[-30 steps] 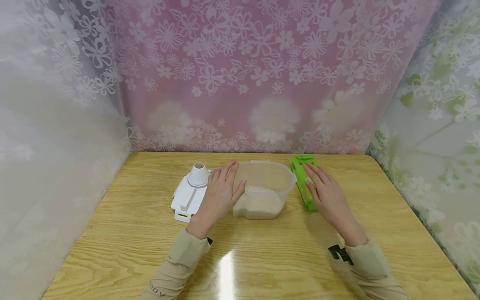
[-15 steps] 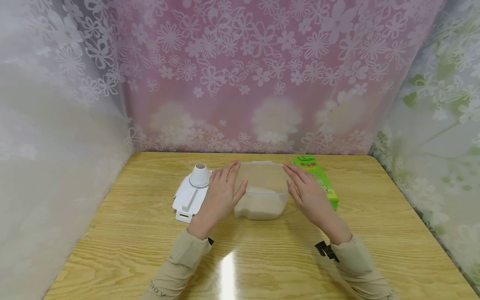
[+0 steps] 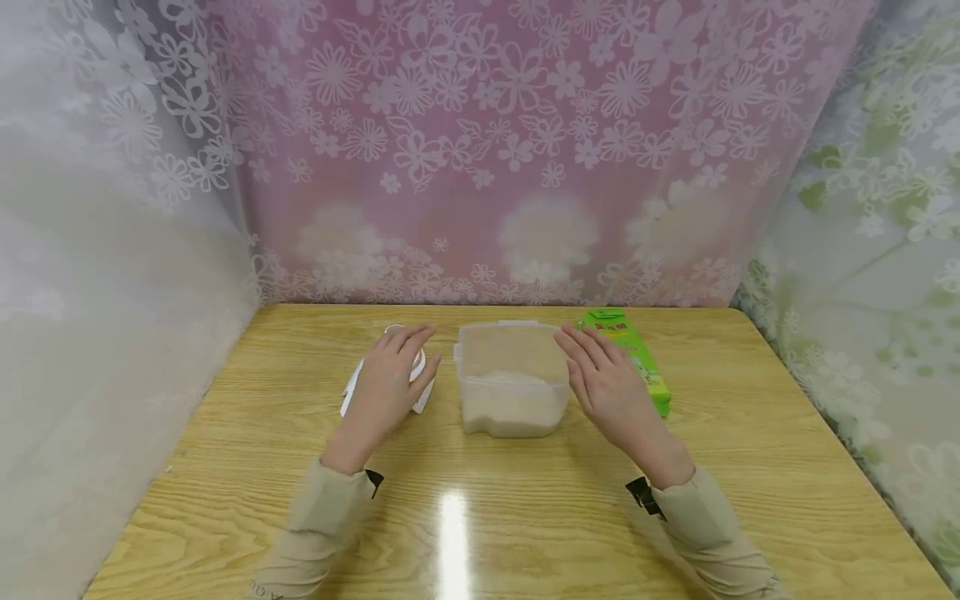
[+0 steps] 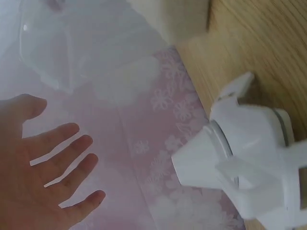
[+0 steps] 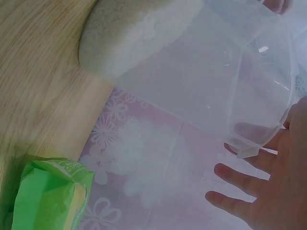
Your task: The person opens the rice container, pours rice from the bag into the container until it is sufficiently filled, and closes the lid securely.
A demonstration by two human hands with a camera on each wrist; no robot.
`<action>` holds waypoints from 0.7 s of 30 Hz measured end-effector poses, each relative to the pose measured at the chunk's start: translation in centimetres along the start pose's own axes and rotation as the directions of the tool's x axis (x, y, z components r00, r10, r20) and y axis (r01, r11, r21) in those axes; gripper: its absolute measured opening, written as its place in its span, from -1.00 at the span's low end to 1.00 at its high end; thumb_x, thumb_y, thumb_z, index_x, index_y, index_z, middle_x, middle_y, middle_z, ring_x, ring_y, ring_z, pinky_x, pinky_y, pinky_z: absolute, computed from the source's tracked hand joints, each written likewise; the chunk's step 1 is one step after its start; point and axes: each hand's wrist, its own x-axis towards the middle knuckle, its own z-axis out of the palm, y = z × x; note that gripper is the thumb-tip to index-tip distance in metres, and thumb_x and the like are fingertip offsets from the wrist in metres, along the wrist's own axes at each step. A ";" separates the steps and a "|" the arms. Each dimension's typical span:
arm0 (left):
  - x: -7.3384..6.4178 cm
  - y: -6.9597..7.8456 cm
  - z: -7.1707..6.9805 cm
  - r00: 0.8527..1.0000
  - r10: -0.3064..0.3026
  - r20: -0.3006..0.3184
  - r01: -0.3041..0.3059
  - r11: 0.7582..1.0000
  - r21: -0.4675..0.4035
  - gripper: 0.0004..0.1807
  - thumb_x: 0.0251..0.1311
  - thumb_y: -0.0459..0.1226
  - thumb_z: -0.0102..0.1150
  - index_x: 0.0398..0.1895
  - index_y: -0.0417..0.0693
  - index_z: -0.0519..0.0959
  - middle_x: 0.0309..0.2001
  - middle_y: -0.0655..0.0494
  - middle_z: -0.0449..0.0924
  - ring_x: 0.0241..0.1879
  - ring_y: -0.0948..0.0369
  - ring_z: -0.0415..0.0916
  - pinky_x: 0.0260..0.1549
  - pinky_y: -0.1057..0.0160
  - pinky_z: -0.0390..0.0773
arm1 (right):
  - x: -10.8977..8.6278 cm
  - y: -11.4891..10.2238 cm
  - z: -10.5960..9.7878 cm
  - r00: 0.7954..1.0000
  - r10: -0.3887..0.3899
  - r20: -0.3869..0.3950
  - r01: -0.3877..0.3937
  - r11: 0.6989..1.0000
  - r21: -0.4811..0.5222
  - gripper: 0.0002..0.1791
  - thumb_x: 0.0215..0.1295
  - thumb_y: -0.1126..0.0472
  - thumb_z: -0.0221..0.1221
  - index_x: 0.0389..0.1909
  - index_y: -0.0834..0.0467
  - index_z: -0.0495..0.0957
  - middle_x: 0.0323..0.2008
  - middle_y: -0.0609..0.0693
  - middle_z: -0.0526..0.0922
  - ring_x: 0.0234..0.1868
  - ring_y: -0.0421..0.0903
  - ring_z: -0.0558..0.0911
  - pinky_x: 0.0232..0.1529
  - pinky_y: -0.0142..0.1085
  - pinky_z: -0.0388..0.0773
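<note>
A clear plastic container, partly filled with what looks like rice, stands uncovered mid-table. My right hand is at its right rim with outstretched fingers; in the right wrist view the fingers reach past the rim's tab. My left hand hovers over a white plastic lid with a cone-shaped spout, hiding much of it from the head. The left wrist view shows that hand's fingers spread and apart from the cone; nothing is in them.
A green printed packet lies right of the container, partly behind my right hand. All of this is on a wooden table. Floral curtains hang close behind and at both sides.
My right hand moved left from over the green packet to the container's rim. My left hand left the container's left side and moved left over the lid. The packet now lies more slanted.
</note>
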 end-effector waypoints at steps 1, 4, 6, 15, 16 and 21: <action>-0.2 -0.5 -0.2 1.000 -0.009 -0.009 0.009 1.000 0.013 -0.60 0.41 -0.21 0.22 0.23 -0.18 0.58 0.16 -0.13 0.60 0.16 -0.11 0.53 0.20 -0.13 0.48 | 0.0 0.0 0.0 1.000 -0.004 -0.002 0.004 1.000 0.000 -0.46 0.68 0.05 -0.28 0.38 0.28 0.43 0.36 0.23 0.47 0.35 0.26 0.43 0.35 0.13 0.35; -0.8 -2.0 -0.7 0.999 -0.027 -0.044 0.029 0.998 0.048 -0.69 0.35 -0.26 0.28 0.10 -0.19 0.65 0.04 -0.15 0.66 -0.01 -0.11 0.62 0.02 -0.10 0.59 | -0.1 0.0 0.1 1.000 -0.003 -0.003 0.003 1.000 -0.002 -0.45 0.68 0.05 -0.28 0.38 0.27 0.43 0.36 0.22 0.47 0.34 0.25 0.44 0.36 0.11 0.34; -1.2 -2.8 -0.9 0.997 -0.037 -0.069 0.042 0.995 0.085 -0.75 0.33 -0.28 0.30 0.00 -0.20 0.68 -0.05 -0.14 0.69 -0.17 -0.09 0.66 -0.16 -0.04 0.65 | -0.1 0.0 0.1 1.000 0.002 0.001 -0.002 1.000 -0.001 -0.50 0.66 0.10 -0.20 0.39 0.27 0.43 0.37 0.22 0.46 0.34 0.25 0.44 0.37 0.09 0.33; -3.3 -5.2 -0.1 0.992 -0.128 -0.016 0.128 0.958 0.257 -0.85 0.21 -0.30 0.40 -0.28 -0.23 0.66 -0.32 -0.11 0.63 -0.35 -0.06 0.61 -0.46 0.00 0.62 | -0.1 0.1 0.1 1.000 0.004 0.010 -0.004 1.000 0.019 -0.52 0.49 0.26 0.06 0.38 0.26 0.44 0.37 0.22 0.45 0.34 0.23 0.44 0.39 0.07 0.32; -3.5 -5.5 0.2 0.991 -0.137 -0.007 0.133 0.951 0.277 -0.83 0.20 -0.29 0.41 -0.28 -0.23 0.65 -0.32 -0.11 0.61 -0.33 -0.07 0.60 -0.45 0.00 0.62 | -0.1 0.1 0.0 1.000 0.003 0.014 -0.003 1.000 0.020 -0.53 0.53 0.23 0.03 0.38 0.26 0.44 0.37 0.22 0.45 0.35 0.22 0.44 0.40 0.06 0.30; -4.2 -6.1 1.4 0.988 -0.152 0.025 0.129 0.905 0.405 -0.66 0.22 -0.17 0.42 -0.33 -0.31 0.59 -0.35 -0.18 0.54 -0.31 -0.10 0.54 -0.43 0.01 0.63 | -0.1 0.1 -0.1 0.999 0.008 0.032 -0.009 1.000 0.027 -0.53 0.51 0.24 0.05 0.37 0.25 0.45 0.38 0.22 0.45 0.36 0.22 0.43 0.40 0.07 0.30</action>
